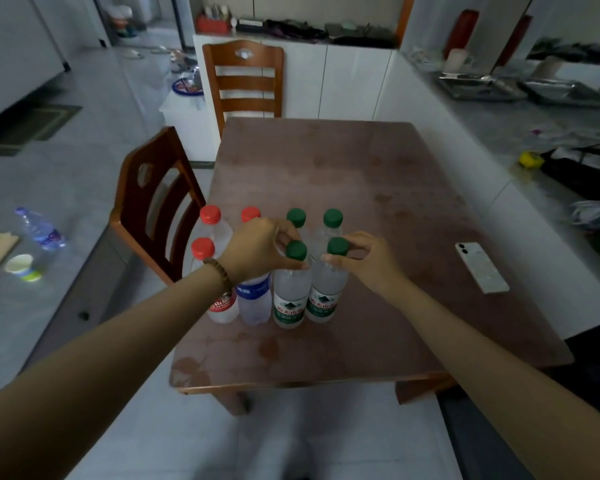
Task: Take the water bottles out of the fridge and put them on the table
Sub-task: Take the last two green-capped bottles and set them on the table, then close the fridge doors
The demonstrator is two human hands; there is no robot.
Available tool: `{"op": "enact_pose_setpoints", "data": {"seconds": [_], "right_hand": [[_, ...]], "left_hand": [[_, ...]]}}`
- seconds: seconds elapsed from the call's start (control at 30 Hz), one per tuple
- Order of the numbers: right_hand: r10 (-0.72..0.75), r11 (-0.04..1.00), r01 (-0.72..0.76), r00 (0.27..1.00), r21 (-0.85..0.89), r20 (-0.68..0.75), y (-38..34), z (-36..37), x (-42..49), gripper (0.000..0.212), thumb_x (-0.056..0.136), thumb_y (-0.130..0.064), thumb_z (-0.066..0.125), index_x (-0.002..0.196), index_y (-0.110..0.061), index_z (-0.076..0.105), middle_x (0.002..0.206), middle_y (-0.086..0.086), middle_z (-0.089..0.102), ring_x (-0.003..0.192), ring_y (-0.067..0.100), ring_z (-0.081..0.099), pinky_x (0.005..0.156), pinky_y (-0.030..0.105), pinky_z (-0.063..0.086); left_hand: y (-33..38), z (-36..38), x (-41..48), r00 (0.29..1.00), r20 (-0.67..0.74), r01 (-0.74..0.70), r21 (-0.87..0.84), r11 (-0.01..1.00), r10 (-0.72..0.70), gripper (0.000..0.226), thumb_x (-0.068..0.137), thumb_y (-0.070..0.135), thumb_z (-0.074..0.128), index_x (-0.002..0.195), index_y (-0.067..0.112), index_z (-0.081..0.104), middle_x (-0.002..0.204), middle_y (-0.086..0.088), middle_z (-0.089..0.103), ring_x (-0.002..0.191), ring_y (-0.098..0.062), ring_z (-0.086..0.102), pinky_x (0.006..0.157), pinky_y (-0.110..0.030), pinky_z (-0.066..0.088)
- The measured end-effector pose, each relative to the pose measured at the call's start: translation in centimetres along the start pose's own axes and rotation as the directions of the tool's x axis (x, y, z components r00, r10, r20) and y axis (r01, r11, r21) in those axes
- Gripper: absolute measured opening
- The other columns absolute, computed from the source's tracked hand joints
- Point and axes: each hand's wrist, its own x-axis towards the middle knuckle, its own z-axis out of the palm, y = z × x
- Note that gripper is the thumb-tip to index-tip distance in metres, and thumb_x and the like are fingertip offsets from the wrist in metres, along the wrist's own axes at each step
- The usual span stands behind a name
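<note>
White phone [482, 267] lying flat, near chair [153, 199] at left, far chair [245, 79], paper cup [20, 264], metal trays [478, 85]

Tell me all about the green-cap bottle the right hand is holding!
The bottle is clear plastic, looks frosty, with a green cap and a green-and-white label. It stands upright on the brown table, at the front right of the group. The right hand pinches its neck just below the cap. A matching bottle stands close on its left.
</note>
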Motion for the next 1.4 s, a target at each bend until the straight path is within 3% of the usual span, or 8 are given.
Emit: {"op": "enact_pose_setpoints", "data": {"seconds": [0.27,0.4,0.5,0.73,0.97,1.03,1.23,1.4], "right_hand": [[0.017,1.000,-0.017,1.000,0.016,0.011,0.0,0.3,0.0,0.029,0.067,-0.027,0.082,0.093,-0.018,0.073,0.090,-0.005,0.061,0.085,0.009,0.060,0.075,0.016,0.048],[0.010,1.000,-0.009,1.000,-0.003,0.021,0.0,0.0,0.0,0.031,0.068,-0.026,0.081,0.095,-0.014,0.073,0.089,-0.006,0.060,0.084,0.003,0.058,0.070,0.005,0.043],[0.016,1.000,-0.016,0.999,-0.013,0.052,-0.1,0.1,0.1,0.033,0.069,-0.026,0.080,0.097,-0.011,0.072,0.091,-0.006,0.060,0.088,0.010,0.059,0.071,0.004,0.043],[0.134,0.991,-0.135,0.985,0.002,0.113,-0.6,0.2,0.0,0.045,0.072,-0.025,0.079,0.110,-0.006,0.066,0.095,-0.013,0.061,0.102,0.019,0.060,0.087,0.027,0.047],[0.175,0.984,-0.176,0.984,0.037,0.044,-1.5,-0.2,-1.4,0.043,0.073,-0.015,0.078,0.114,-0.011,0.064,0.107,0.001,0.067,0.108,0.021,0.061,0.099,0.037,0.047],[0.181,0.982,-0.182,0.983,0.042,0.029,-2.3,-0.3,-2.1,0.047,0.075,-0.013,0.076,0.120,-0.010,0.061,0.117,0.005,0.065,0.114,0.022,0.058,0.102,0.040,0.045],[0.217,0.976,-0.209,0.945,0.056,-0.245,-6.3,-3.3,-6.1,0.052,0.082,-0.014,0.069,0.131,-0.009,0.051,0.135,0.011,0.054,0.123,0.023,0.052,0.098,0.031,0.044],[0.304,0.937,-0.350,0.812,0.001,-0.498,-9.4,-6.4,-15.2,0.061,0.089,-0.029,0.059,0.143,-0.017,0.034,0.150,0.000,0.034,0.138,0.020,0.035,0.098,0.023,0.035]], "left_hand": [[-0.6,0.5,0.1,0.997,-0.070,0.030,-0.052,0.998,-0.034,0.043,0.060,0.039,0.083,0.090,0.016,0.065,0.087,0.002,0.072,0.077,-0.011,0.066,0.073,-0.029,0.056],[-0.3,0.8,0.2,0.997,-0.073,0.034,-0.042,0.999,-0.037,0.044,0.061,0.039,0.082,0.093,0.015,0.065,0.088,0.002,0.073,0.075,-0.009,0.066,0.073,-0.026,0.056],[-0.4,0.6,0.2,0.998,-0.054,0.033,-0.029,0.999,-0.035,0.042,0.063,0.038,0.082,0.092,0.015,0.062,0.088,0.002,0.071,0.075,-0.010,0.066,0.072,-0.026,0.056],[-0.4,0.1,0.5,0.999,0.042,0.007,0.035,0.999,-0.009,0.042,0.065,0.036,0.081,0.093,0.015,0.058,0.089,0.001,0.066,0.075,-0.015,0.063,0.071,-0.033,0.056],[0.0,-0.9,1.2,0.993,0.102,-0.058,-0.005,0.998,0.058,0.038,0.075,0.032,0.074,0.106,0.016,0.060,0.106,-0.001,0.065,0.085,-0.016,0.062,0.078,-0.036,0.056],[1.1,-2.0,1.7,0.989,0.101,-0.105,-0.025,0.994,0.107,0.031,0.080,0.032,0.069,0.105,0.015,0.059,0.108,-0.001,0.064,0.085,-0.015,0.061,0.075,-0.030,0.054],[4.9,-4.4,3.7,0.972,0.061,-0.222,-0.064,0.973,0.226,0.037,0.086,0.044,0.055,0.110,0.016,0.060,0.107,0.003,0.060,0.093,-0.013,0.057,0.076,-0.028,0.046],[7.5,-4.2,3.0,0.926,0.038,-0.363,-0.184,0.913,0.375,0.054,0.090,0.039,0.052,0.133,0.008,0.045,0.137,-0.013,0.047,0.128,-0.028,0.042,0.107,-0.034,0.031]]}}
